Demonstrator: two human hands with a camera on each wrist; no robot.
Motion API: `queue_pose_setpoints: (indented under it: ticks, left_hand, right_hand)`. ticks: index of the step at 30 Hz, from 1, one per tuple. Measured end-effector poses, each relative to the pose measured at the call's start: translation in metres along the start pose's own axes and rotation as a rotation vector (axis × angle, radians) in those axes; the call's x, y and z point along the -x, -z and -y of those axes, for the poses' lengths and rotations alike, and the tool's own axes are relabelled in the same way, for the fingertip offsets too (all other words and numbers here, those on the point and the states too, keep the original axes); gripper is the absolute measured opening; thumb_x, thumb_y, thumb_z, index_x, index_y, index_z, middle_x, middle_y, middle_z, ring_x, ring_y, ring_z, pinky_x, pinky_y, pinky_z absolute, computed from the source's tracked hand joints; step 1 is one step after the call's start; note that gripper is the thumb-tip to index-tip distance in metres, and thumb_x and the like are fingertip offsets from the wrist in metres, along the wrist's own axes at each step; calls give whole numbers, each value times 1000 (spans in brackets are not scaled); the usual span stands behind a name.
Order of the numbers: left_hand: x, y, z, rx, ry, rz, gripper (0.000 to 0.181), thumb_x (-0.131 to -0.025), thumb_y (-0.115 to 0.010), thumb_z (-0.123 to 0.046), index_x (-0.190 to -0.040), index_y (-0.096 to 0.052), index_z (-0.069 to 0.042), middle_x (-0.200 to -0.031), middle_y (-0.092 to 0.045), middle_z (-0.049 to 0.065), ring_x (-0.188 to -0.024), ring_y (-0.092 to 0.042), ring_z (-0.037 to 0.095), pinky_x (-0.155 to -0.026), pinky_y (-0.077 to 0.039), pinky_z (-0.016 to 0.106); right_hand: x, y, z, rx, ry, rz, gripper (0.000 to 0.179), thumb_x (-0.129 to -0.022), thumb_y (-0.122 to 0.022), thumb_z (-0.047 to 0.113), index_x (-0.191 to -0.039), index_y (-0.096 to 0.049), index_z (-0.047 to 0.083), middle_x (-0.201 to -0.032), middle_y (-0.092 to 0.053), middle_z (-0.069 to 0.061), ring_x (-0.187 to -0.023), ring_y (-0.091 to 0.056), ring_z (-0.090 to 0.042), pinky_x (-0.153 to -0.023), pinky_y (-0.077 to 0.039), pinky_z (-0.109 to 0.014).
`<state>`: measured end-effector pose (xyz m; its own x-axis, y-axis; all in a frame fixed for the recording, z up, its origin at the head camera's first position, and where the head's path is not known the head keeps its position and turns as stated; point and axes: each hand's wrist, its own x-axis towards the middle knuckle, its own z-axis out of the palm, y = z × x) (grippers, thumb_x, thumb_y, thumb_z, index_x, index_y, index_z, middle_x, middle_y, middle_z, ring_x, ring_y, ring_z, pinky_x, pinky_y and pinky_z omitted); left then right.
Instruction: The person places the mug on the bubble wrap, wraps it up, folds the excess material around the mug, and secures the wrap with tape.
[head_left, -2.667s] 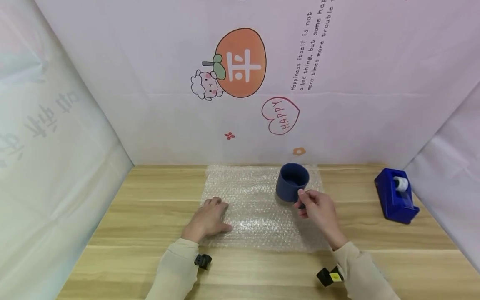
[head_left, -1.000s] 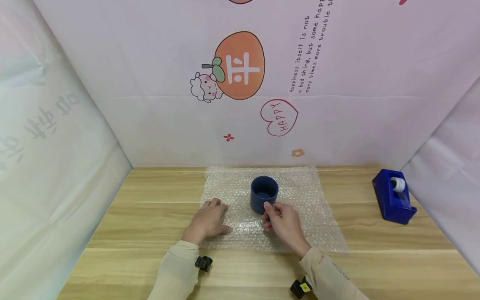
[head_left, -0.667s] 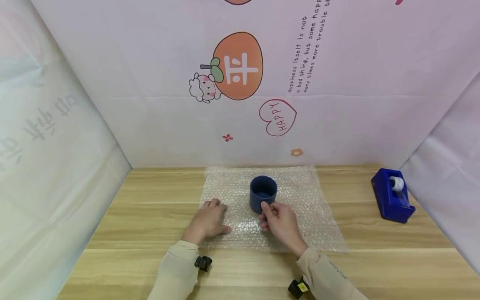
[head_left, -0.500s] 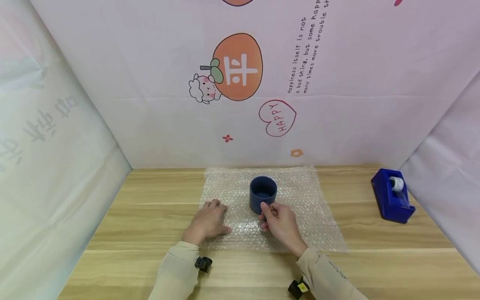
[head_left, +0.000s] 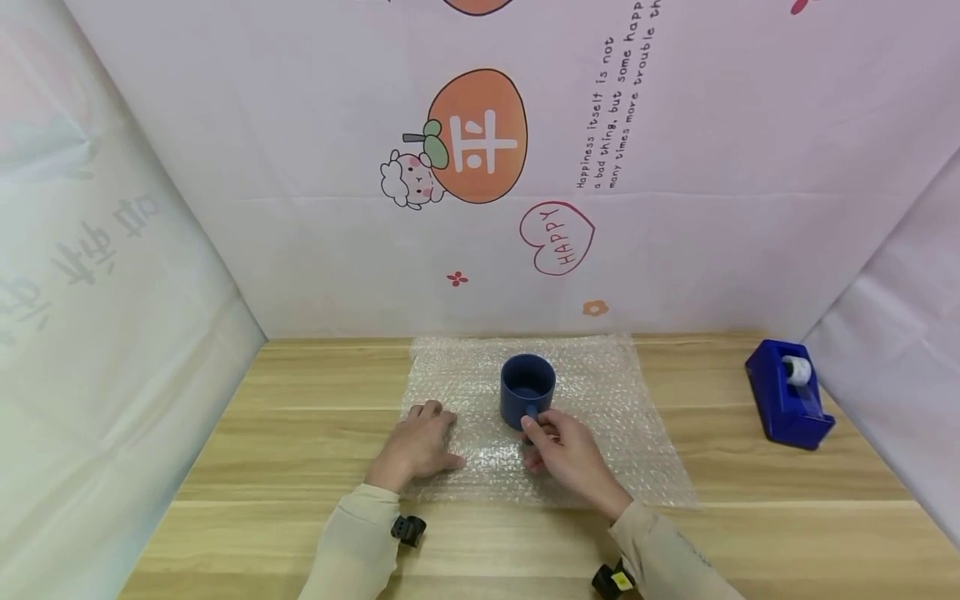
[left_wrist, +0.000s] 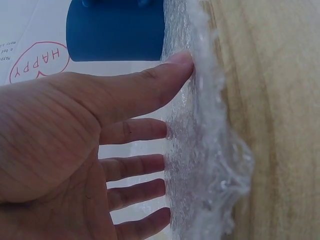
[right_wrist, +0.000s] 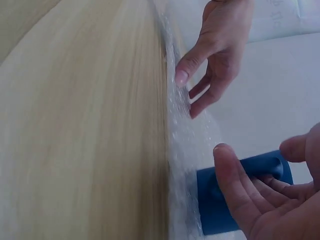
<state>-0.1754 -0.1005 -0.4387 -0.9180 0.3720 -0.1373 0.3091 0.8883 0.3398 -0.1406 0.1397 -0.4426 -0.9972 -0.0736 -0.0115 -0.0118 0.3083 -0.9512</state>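
A dark blue mug (head_left: pixel 517 410) stands upright on a sheet of bubble wrap (head_left: pixel 465 367), its handle towards me. My right hand (head_left: pixel 573 454) is at the handle; in the right wrist view its fingers (right_wrist: pixel 240 190) lie loosely alongside it and the thumb is spread off the handle. On the left part of the wrap rests my left hand (head_left: pixel 416 442), fingers spread. The left wrist view shows its fingertips (left_wrist: pixel 159 130) and thumb touching the wrap, the mug (left_wrist: pixel 117 30) just beyond.
A blue tape dispenser (head_left: pixel 787 400) with a white roll stands at the right of the wooden table (head_left: pixel 300 467). Behind the table rises a printed white sheet (head_left: pixel 337 275), with more sheeting at both sides.
The right hand carried the mug leftwards to the middle of the wrap and set it there. Its grip has since loosened, uncovering the handle top. The left hand has stayed in place.
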Motion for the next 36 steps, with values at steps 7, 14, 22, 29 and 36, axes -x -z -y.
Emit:
queue_pose_setpoints:
  ticks: [7, 14, 22, 29, 36]
  left_hand:
    - [0, -1, 0, 1, 4, -4, 71, -79, -86, -38, -136, -60, -3, -146, -47, 23, -134, -44, 43, -109, -39, 58]
    - [0, -2, -1, 14, 0, -4, 71, -79, -86, -37, -136, -60, -2, -146, -47, 24, -134, -43, 43, -109, -39, 59]
    - [0, -1, 0, 12, -6, -16, 70, -79, -86, -36, -135, -61, -2, -145, -48, 24, -132, -44, 43, -109, -39, 59]
    - [0, 0, -1, 15, 0, -11, 70, -80, -86, -36, -135, -60, -2, -146, -47, 24, -133, -44, 43, -109, -39, 59]
    - [1, 0, -1, 10, 1, -11, 69, -80, -85, -37, -135, -61, -3, -145, -48, 23, -133, -44, 43, -109, -39, 59]
  right_hand:
    - [5, 27, -6, 179, 94, 40, 30, -97, -70, 31, -111, -67, 4, -109, -72, -13, -67, -71, -21, -60, -58, -30]
    - [13, 68, -15, 446, 187, 116, 39, -88, -80, 30, -113, -67, 3, -111, -71, -11, -85, -69, -19, -72, -58, -32]
    - [23, 115, -29, 813, 226, 164, 80, -62, -94, 47, -124, -65, 5, -127, -63, -19, -116, -56, -44, -96, -45, -65]
    - [28, 138, -38, 940, 142, 290, 105, -46, -97, 53, -133, -60, 7, -136, -52, -26, -123, -46, -54, -87, -38, -80]
    - [28, 145, -47, 952, 221, 295, 89, -57, -96, 42, -133, -63, 10, -137, -53, -27, -117, -51, -54, -88, -45, -73]
